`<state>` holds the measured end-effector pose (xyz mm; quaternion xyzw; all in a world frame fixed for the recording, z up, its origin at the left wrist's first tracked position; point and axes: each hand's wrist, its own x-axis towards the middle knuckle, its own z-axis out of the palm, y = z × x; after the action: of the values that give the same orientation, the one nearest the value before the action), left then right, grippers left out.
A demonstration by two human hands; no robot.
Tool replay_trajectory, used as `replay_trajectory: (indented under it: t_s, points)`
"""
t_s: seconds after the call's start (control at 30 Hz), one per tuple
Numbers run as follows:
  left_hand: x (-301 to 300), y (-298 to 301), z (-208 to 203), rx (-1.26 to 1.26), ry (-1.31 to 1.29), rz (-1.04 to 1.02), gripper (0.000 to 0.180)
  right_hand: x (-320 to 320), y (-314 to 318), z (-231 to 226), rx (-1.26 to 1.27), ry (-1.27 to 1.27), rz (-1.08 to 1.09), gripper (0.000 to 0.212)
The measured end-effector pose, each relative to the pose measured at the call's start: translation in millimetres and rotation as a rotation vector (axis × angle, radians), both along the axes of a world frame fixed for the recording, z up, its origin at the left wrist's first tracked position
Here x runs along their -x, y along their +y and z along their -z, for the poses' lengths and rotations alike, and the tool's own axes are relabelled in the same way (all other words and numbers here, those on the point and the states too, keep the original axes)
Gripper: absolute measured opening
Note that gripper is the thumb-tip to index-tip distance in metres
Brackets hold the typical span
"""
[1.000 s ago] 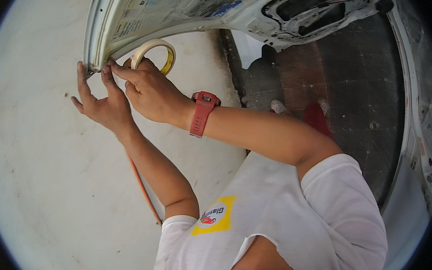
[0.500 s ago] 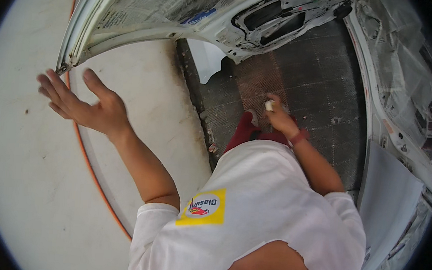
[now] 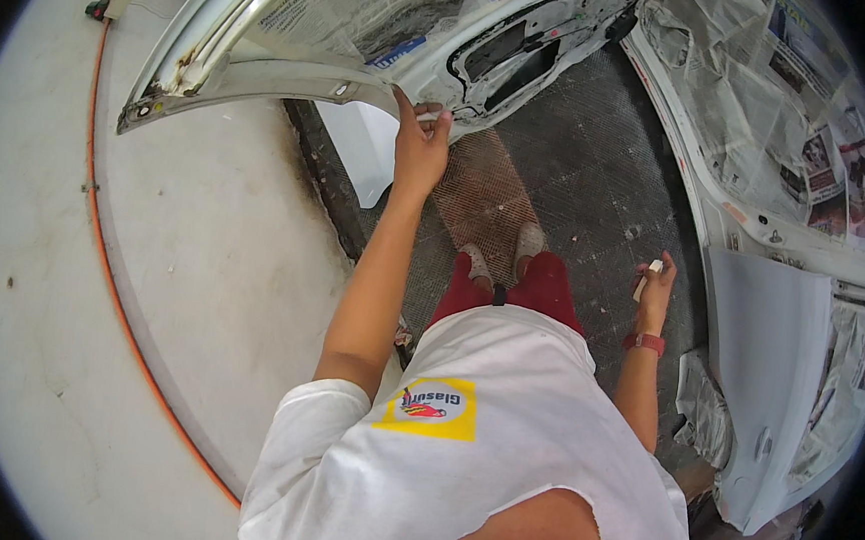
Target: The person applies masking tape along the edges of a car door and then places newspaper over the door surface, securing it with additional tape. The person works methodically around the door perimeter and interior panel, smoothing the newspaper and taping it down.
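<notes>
My left hand [image 3: 420,159] reaches up to the lower rim of a white car door [image 3: 420,87], thumb and fingers placed about its edge, the index finger stretched along it. A sliver of white shows between thumb and fingers, seemingly the door's rim. Out to the right, lower down, my right hand [image 3: 656,298] is closed around a small cream-white block [image 3: 646,281]; its exact kind cannot be made out. A red band circles that wrist. Newspaper [image 3: 370,15] covers the door's window opening, and its inner panel has dark cut-outs.
To the right stands the car body, draped in newspaper and film [image 3: 705,108], with a pale grey panel [image 3: 762,363] below. A dark textured mat [image 3: 599,181] lies under my feet. An orange hose [image 3: 104,237] runs along the pale floor [image 3: 206,214] at left.
My left hand has gone from spread in the air at the left to the door's rim. The right hand, still holding the block, has swung out to the right.
</notes>
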<state>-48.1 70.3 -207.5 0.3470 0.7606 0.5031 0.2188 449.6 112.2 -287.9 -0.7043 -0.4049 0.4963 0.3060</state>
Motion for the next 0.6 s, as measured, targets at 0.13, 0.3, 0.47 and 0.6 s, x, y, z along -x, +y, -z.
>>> replay_trajectory:
  t_s: [0.13,0.3,0.47,0.6]
  points:
    - [20.4,18.4,-11.7,-0.039,-0.233,-0.058,0.109,-7.4,-49.8,7.5,0.062,-0.015,0.044,0.063]
    - [24.9,24.8,-8.1,-0.081,-0.333,-0.066,0.11,-23.3,-81.9,24.5,0.176,-0.024,0.093,0.062]
    - [30.7,36.6,8.4,-0.184,-0.45,-0.13,0.107,-37.5,-72.1,50.6,0.154,0.012,0.063,0.062]
    - [41.6,47.4,30.1,-0.239,-0.464,-0.195,0.105,-49.1,-38.3,63.1,0.139,0.067,0.039,0.061]
